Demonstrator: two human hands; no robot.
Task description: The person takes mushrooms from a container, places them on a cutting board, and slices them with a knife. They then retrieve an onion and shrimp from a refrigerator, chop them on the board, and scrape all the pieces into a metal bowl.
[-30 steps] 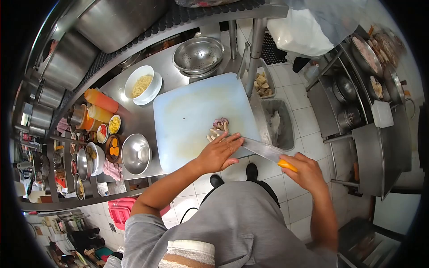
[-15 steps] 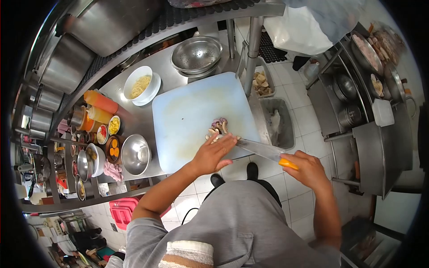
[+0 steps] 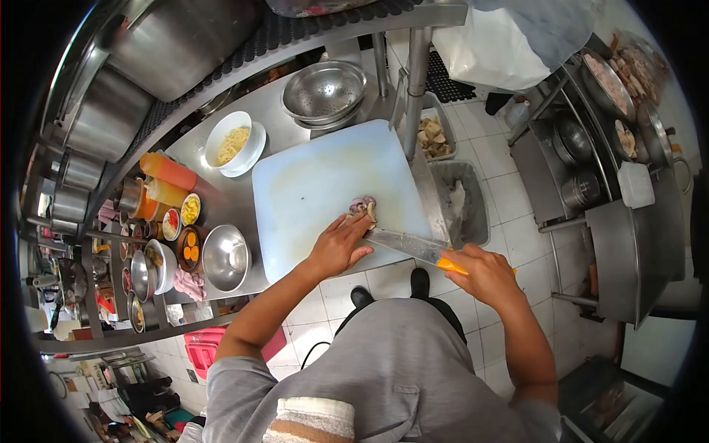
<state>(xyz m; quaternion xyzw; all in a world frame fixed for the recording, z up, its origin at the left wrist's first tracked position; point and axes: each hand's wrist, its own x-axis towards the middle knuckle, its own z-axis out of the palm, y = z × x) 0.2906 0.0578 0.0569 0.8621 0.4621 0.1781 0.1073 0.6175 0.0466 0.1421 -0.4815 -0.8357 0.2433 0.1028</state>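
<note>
My right hand (image 3: 481, 274) is wrapped round the yellow handle of a kitchen knife (image 3: 406, 244). The blade points left over the near edge of a pale blue cutting board (image 3: 295, 184), its tip end close to my left fingers. Stretched out flat, my left hand (image 3: 338, 246) rests on a small pile of purple and whitish pieces (image 3: 363, 206), which look like shallots or garlic. Its fingertips cover part of the pile and the blade's tip end. The thumb stands apart from the fingers.
Metal colanders (image 3: 325, 92) and a white bowl of noodles (image 3: 233, 145) stand behind the board. To its left are a steel bowl (image 3: 226, 258), squeeze bottles (image 3: 168, 170) and small ingredient bowls. A steel post (image 3: 418, 81) rises at the back right, near a grey bin (image 3: 473, 199).
My right hand has moved left with the knife, bringing the blade further over the board. My left hand has shifted slightly left and covers more of the whitish pieces.
</note>
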